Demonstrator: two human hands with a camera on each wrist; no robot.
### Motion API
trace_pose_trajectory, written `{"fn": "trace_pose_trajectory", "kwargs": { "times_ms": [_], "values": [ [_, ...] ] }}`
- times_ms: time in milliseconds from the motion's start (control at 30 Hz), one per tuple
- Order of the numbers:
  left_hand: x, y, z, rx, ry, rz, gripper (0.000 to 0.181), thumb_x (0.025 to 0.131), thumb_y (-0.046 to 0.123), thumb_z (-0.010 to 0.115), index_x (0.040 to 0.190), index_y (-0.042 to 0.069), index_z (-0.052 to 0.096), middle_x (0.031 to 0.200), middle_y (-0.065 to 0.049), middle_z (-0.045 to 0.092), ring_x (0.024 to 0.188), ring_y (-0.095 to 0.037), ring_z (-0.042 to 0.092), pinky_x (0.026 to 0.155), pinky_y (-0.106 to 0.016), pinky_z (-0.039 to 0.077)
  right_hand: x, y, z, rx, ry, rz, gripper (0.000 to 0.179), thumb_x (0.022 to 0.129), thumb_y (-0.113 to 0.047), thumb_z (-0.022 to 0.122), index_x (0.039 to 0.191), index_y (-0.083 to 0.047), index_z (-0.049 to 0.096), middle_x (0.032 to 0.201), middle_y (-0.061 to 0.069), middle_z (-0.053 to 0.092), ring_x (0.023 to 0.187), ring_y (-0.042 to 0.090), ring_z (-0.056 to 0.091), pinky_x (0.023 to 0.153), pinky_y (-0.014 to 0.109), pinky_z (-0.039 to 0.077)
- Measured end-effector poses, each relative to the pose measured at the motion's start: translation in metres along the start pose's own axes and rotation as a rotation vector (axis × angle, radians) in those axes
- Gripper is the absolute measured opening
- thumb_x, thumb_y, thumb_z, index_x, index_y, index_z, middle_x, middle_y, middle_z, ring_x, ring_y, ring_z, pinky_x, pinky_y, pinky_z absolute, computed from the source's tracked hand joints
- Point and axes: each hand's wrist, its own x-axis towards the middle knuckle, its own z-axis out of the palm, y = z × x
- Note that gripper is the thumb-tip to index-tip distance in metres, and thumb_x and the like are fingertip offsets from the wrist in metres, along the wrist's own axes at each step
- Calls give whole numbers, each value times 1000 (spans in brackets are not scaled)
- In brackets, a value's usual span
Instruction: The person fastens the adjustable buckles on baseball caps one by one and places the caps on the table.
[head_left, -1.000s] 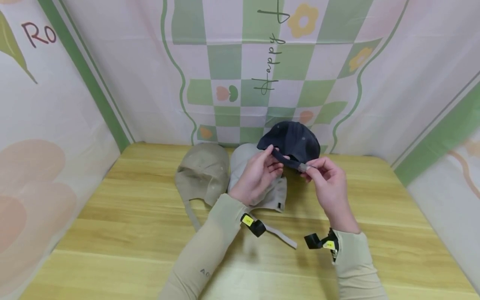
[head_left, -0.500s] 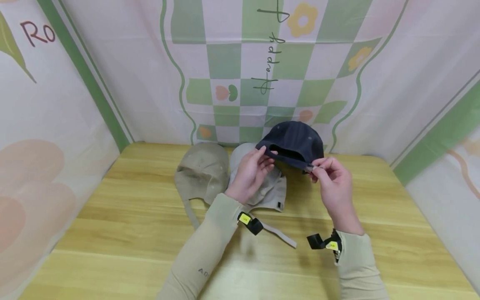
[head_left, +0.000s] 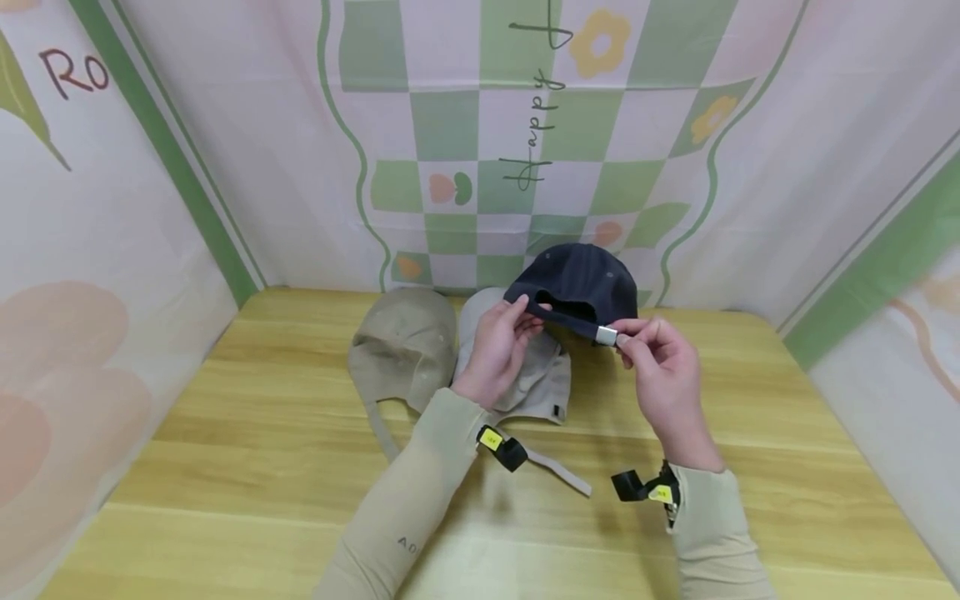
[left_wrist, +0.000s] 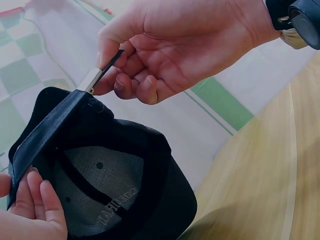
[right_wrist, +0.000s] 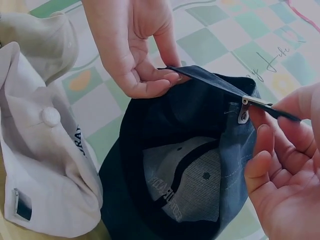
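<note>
A dark navy cap (head_left: pixel 581 279) is held up above the table, its back opening toward me and its inside showing in both wrist views. My left hand (head_left: pixel 497 348) pinches the cap's back strap (right_wrist: pixel 212 80) near its left end, thumb on top. With thumb and index finger my right hand (head_left: pixel 666 371) pinches the strap's short free end, which sticks out past a silver metal buckle (head_left: pixel 606 335). The strap passes through that buckle. In the right wrist view a small metal fitting (right_wrist: pixel 243 116) hangs under the buckle at the cap's edge.
A khaki cap (head_left: pixel 405 346) lies on the wooden table (head_left: pixel 247 467) at left, its strap hanging loose. Beside it sits a light grey cap (right_wrist: pixel 50 150), partly behind my left hand, with a loose strap (head_left: pixel 558 473) toward me. A patterned cloth backdrop (head_left: pixel 442 125) stands behind.
The cap first swung right and up, then came back slightly left. The silver buckle, hidden by my right fingers half a second ago, now shows fully. Both hands keep their grip.
</note>
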Motion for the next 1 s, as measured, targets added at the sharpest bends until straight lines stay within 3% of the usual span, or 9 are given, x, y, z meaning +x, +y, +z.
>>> {"fn": "trace_pose_trajectory", "kwargs": {
  "times_ms": [300,633,900,1000],
  "values": [
    [-2,0,0,3,-4,3,17,109,8,47,94,5,55,91,-7,69,81,-14,58,77,-25,48,0,2,1,89,-38,-7,21,100,10,50,80,10,45,100,4,75,73,20,58,63,23,48],
    [-2,-1,-1,-15,4,-9,15,109,8,47,96,4,54,92,-8,69,81,-15,58,76,-24,49,-3,3,4,180,-119,-16,21,106,4,42,86,11,41,103,9,74,73,21,59,63,26,47],
    [-2,-2,-2,-38,23,-28,13,108,7,50,95,5,52,92,-10,69,79,-15,56,74,-23,50,-4,3,5,199,-138,7,23,108,0,39,86,6,38,86,15,68,75,23,62,65,29,50],
    [-2,-1,0,-20,14,-34,12,108,8,50,97,5,53,94,-10,68,79,-15,56,74,-23,50,-3,3,5,189,-129,6,22,107,1,40,85,6,38,86,15,69,74,20,63,64,28,50]
  ]
}}
